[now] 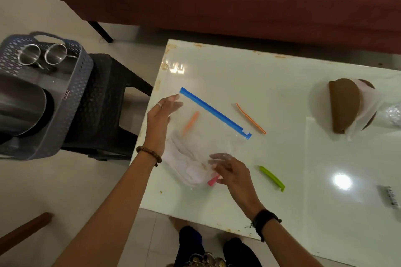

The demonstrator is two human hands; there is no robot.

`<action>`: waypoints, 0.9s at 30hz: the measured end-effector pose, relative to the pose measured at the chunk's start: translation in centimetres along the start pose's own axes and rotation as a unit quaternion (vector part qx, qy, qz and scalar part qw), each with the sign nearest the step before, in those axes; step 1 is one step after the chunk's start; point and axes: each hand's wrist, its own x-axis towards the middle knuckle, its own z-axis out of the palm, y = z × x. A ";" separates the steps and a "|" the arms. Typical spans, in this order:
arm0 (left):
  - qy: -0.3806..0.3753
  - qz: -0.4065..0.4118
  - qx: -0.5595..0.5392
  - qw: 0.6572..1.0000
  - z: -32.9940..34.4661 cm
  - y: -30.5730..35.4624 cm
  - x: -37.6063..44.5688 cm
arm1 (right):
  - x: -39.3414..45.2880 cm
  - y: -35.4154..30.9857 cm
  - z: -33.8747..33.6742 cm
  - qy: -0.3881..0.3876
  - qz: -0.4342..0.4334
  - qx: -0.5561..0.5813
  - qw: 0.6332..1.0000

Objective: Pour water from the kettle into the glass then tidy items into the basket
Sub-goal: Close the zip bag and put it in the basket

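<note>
Zip bag [208, 136]: lies flat on tabletop [271, 84], right of the basket [71, 93] | your left hand [160, 119] touches its left edge, grip released | your right hand [230, 171] rests on its near corner, fingers loose, grasping nothing | bag probably light, limp, slippery: take it at the stiff blue zip strip [214, 112] | kettle [21, 104] already in the basket.

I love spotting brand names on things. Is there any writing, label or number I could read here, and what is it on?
Nothing can be read.
Small dark label on the basket wall: letters show, too blurred to read.
Blister strip at the table edge: any print too small to tell.
Zip bag, held by the left hand and right hand: no print visible.
</note>
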 end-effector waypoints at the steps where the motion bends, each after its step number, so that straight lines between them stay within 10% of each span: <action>1: 0.026 -0.005 0.007 1.000 -0.5 -0.6 -0.1 | 0.2 -0.3 0.2 0.001 -0.012 -0.011 1.000; 6: 0.261 -0.100 -0.026 0.960 -3.3 -4.4 -1.9 | 0.1 -2.4 1.1 -0.045 -0.055 -0.095 0.993; 15: 0.199 -0.259 -0.234 0.916 -8.5 -2.2 -3.7 | 0.5 -11.0 7.5 -0.088 -0.138 -0.233 0.959; 27: 0.178 -0.056 -0.306 0.934 -23.1 7.2 6.8 | 10.7 -23.2 26.6 -0.155 -0.310 -0.205 0.915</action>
